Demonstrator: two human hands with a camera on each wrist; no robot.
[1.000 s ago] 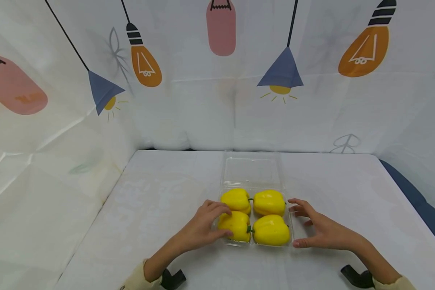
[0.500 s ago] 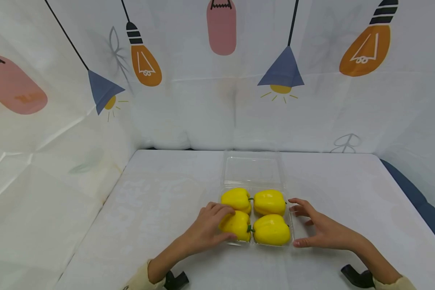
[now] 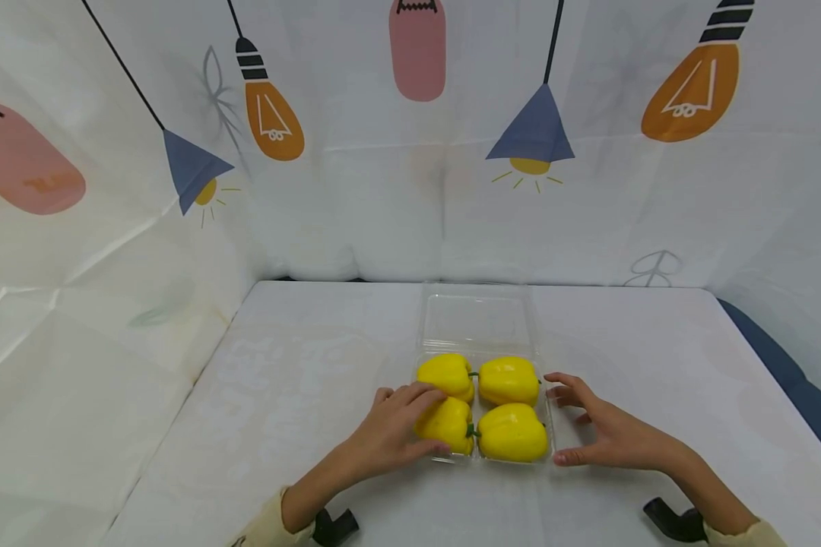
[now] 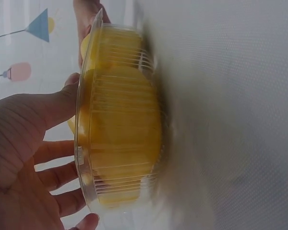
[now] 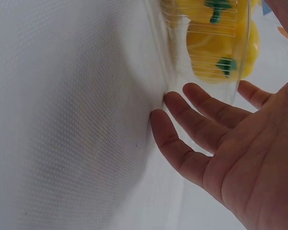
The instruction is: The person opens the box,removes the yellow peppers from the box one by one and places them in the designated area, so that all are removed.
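Four-part rows aside, several yellow bell peppers fill a clear plastic clamshell container (image 3: 549, 437), its lid (image 3: 477, 323) folded back flat. My left hand (image 3: 386, 431) reaches over the container's left side and spans the front left bell pepper (image 3: 454, 425), thumb at its near side and fingers at its far side. In the left wrist view, the thumb and fingers lie along the container's rim (image 4: 79, 148). My right hand (image 3: 605, 433) is beside the right wall, fingers loosely bent and holding nothing; the front right bell pepper (image 3: 513, 433) is nearest to it.
The container stands on a white-covered table (image 3: 315, 342). A printed white curtain (image 3: 383, 213) hangs behind and at the left. Black wrist mounts (image 3: 335, 526) sit below both hands, and a dark blue surface (image 3: 780, 357) shows past the right edge.
My left hand has moved slightly right, farther over the front left bell pepper, which has shifted a little right. The right hand stays in place.
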